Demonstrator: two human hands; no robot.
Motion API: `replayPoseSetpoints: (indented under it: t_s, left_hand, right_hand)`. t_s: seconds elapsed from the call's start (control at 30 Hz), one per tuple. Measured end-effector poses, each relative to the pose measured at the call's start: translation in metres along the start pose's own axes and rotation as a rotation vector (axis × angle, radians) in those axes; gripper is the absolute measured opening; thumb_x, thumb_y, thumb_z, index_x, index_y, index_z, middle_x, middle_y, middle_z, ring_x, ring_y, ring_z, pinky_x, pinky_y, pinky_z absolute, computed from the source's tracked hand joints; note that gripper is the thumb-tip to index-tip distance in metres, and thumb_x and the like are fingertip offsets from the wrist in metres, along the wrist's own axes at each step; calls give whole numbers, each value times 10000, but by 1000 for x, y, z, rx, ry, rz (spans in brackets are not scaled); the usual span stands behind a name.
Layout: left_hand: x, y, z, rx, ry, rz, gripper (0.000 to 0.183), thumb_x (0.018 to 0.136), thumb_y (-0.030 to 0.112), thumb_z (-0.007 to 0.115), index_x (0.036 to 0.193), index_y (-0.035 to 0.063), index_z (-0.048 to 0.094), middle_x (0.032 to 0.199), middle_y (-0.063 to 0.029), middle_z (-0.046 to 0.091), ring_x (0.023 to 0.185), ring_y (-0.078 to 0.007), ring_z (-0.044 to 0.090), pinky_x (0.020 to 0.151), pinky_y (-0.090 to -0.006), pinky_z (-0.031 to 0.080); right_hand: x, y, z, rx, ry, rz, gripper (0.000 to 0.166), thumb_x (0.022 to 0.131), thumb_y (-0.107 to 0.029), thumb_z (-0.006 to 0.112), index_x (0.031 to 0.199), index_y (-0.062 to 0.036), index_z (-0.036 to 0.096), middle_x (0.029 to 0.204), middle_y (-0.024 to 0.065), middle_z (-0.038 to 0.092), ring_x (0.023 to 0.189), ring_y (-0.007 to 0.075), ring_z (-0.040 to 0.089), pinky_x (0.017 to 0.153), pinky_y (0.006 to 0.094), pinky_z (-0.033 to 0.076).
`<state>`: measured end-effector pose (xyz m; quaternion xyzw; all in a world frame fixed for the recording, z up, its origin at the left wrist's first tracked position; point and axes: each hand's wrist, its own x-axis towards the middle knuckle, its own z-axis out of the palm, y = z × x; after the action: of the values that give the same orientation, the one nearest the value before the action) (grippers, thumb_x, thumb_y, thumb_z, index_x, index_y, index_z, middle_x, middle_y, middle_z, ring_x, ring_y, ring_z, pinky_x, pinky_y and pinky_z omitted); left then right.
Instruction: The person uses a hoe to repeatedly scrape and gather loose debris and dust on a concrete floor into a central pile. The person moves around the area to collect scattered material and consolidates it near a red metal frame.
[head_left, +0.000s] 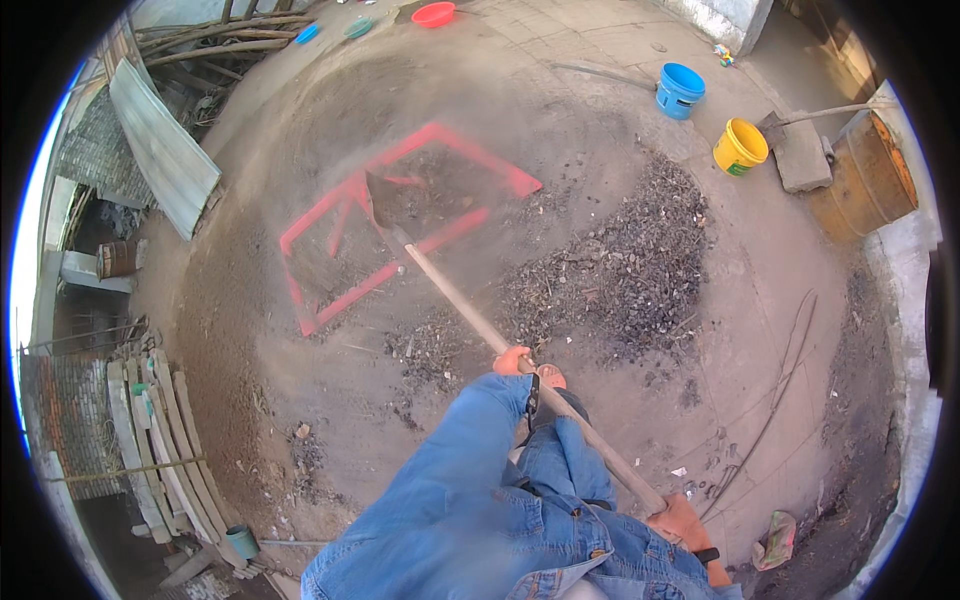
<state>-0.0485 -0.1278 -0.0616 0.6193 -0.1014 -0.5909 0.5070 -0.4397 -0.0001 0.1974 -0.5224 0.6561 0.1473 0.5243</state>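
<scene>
A long wooden-handled shovel (454, 296) runs diagonally across the view. My left hand (514, 360) is closed around the middle of its shaft, and my right hand (679, 520) grips it near its lower right end. The metal blade (382, 199) is over a red frame (341, 302) lying on the ground, partly blurred by dust; whether the two touch, I cannot tell. Dark ash and small debris lie inside the frame. Right of the frame spreads a heap of dark cinders (637, 262).
A blue bucket (679, 94), a yellow bucket (741, 148), a stone block (802, 161) and a rusty drum (862, 184) stand at the upper right. Stacked concrete posts (161, 450) lie at the left, below a corrugated sheet (165, 150). A thin rod (784, 390) lies at the right.
</scene>
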Motion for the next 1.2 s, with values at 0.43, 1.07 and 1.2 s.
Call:
replayPoseSetpoints:
  t_s: [0.43, 1.07, 1.2]
  left_hand:
    - [-28, 99, 52, -100, 329, -266, 149, 704, 137, 623, 728, 54, 502, 606, -91, 503, 526, -225, 501, 472, -373, 433]
    - [7, 29, -22, 398, -136, 24, 138, 707, 126, 613, 743, -3, 583, 717, -121, 585, 583, -232, 567, 506, -335, 456]
    - [15, 72, -25, 217, 217, -520, 153, 706, 148, 603, 756, 15, 545, 729, -117, 550, 601, -237, 546, 521, -329, 450]
  right_hand:
    - [41, -16, 37, -240, 457, -6, 167, 565, -151, 644, 638, -25, 564, 652, 207, 583, 681, 365, 582, 620, 436, 466]
    - [10, -37, 82, -202, 358, 38, 153, 555, -158, 620, 673, -62, 605, 633, 174, 581, 632, 345, 579, 595, 422, 471]
    - [22, -53, 108, -200, 397, -16, 159, 556, -159, 621, 668, -52, 584, 619, 170, 576, 620, 345, 576, 588, 423, 467]
